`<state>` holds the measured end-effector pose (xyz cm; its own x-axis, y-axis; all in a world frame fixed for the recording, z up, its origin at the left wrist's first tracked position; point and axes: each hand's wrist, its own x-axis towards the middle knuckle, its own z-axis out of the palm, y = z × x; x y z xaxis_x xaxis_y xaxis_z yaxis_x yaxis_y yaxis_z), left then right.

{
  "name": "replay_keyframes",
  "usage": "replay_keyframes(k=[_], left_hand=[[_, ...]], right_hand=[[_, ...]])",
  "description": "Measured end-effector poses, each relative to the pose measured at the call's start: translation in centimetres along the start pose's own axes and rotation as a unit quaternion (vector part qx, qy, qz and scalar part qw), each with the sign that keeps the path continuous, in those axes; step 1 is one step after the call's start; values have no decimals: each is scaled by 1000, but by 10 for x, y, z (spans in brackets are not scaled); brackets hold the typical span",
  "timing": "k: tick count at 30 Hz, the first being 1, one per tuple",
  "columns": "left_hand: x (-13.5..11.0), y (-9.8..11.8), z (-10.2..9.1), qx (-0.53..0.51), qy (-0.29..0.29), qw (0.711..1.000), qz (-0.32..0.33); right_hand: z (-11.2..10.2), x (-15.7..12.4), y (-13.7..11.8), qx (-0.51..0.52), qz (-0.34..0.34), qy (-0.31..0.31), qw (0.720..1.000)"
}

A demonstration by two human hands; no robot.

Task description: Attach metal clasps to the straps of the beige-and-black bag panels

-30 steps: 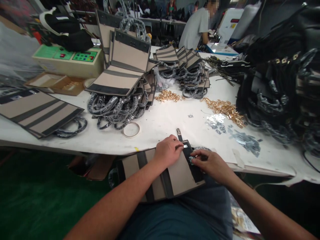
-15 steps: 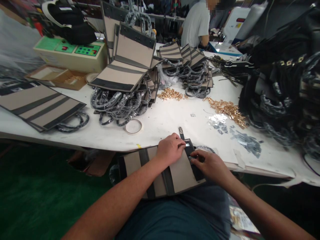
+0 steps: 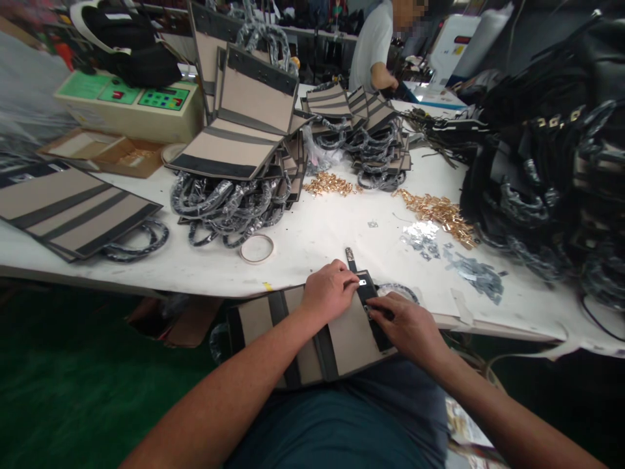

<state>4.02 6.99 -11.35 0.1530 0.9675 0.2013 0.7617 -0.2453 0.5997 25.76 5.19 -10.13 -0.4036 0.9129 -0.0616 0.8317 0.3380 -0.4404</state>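
Observation:
A beige and black bag panel (image 3: 349, 332) lies slanted over my lap, its far edge against the worktable. My left hand (image 3: 329, 293) rests on it with fingers drawn together, the tips beside a small shiny metal plate (image 3: 362, 283) on the panel's black strip (image 3: 375, 329). Lower on that strip, my right hand (image 3: 403, 322) has thumb and fingers pinched at a second small metal piece (image 3: 368, 312), partly covered. What lies between either hand's fingertips is too small to make out. A short black strap with a metal end (image 3: 349, 256) sticks out beyond the panel's top corner.
On the white table (image 3: 312, 241) lie gold-coloured fittings (image 3: 437, 215), silver plates (image 3: 420, 238) and grey strips (image 3: 476, 277). Stacked panels (image 3: 239, 146) with wrapped handles stand behind a tape roll (image 3: 256, 249). Black bags (image 3: 527, 169) crowd the right. A co-worker (image 3: 372, 49) is at the back.
The whole view has shifted slightly, so things appear a little further left. Both my hands stay at the black strip. The co-worker's arm has moved, with the hand now showing.

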Motion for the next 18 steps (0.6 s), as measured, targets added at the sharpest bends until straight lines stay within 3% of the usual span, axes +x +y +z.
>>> replay_keyframes(k=[5,11,18], left_hand=[[0,0,0,3,-1,1000,0],[-1,1,0,5,7,1000,4],[-2,0,0,5,3,1000,7]], right_hand=[[4,-5,-1,-23,41,35,998],[-1,-13,-1,-46,-3,10,999],[-5,-3,4,11,47,-11,999]])
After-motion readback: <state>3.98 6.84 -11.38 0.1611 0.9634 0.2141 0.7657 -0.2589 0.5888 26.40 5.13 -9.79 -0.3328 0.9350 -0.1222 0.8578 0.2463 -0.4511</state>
